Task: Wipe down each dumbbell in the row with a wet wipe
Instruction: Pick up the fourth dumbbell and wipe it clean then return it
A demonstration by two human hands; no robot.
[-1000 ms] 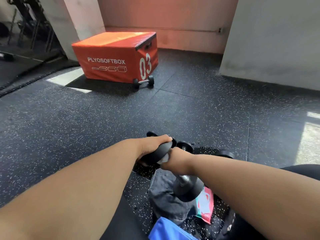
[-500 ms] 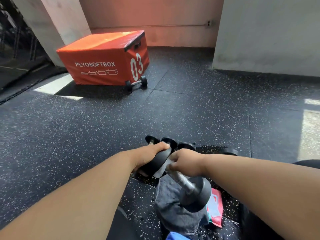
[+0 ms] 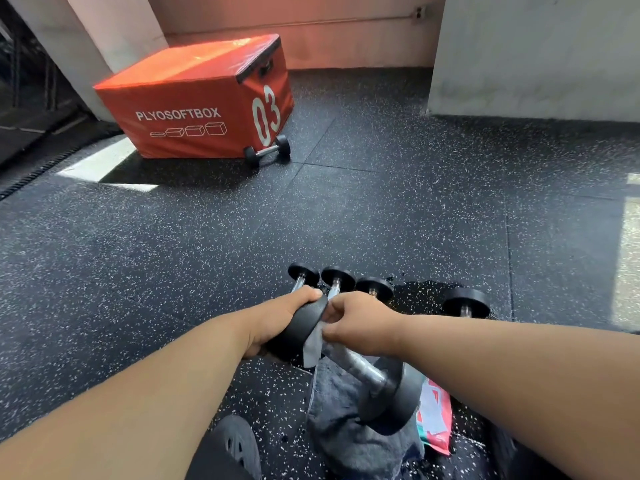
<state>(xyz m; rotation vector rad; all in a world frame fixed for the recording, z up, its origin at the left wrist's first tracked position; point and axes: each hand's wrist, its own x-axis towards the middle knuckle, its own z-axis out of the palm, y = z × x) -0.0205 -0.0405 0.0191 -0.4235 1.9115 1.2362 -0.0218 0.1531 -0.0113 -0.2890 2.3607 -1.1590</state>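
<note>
Both arms reach straight out and low over the speckled rubber floor [image 3: 381, 209], forearms angled in so the hands almost meet. The left hand [image 3: 277, 320] is curled over the far black head of the dumbbell [image 3: 367, 372], fingers wrapped over its rim, tipping it so the chrome handle slopes back toward the body and the near head sits on a grey towel [image 3: 349, 438]. The right hand [image 3: 360, 323], just beside the left, pinches a white wet wipe [image 3: 313, 344] against the inner face of that same head, with the wipe hanging down below its fingers.

Just past both hands is the row of dumbbells [image 3: 337, 277], three heads close together and a fourth [image 3: 465, 301] off to the right. Under the right forearm there's a red and white wipes packet [image 3: 438, 420]. Way beyond the left hand sits an orange plyo box [image 3: 194, 109] with a small dumbbell [image 3: 266, 150] touching its corner.
</note>
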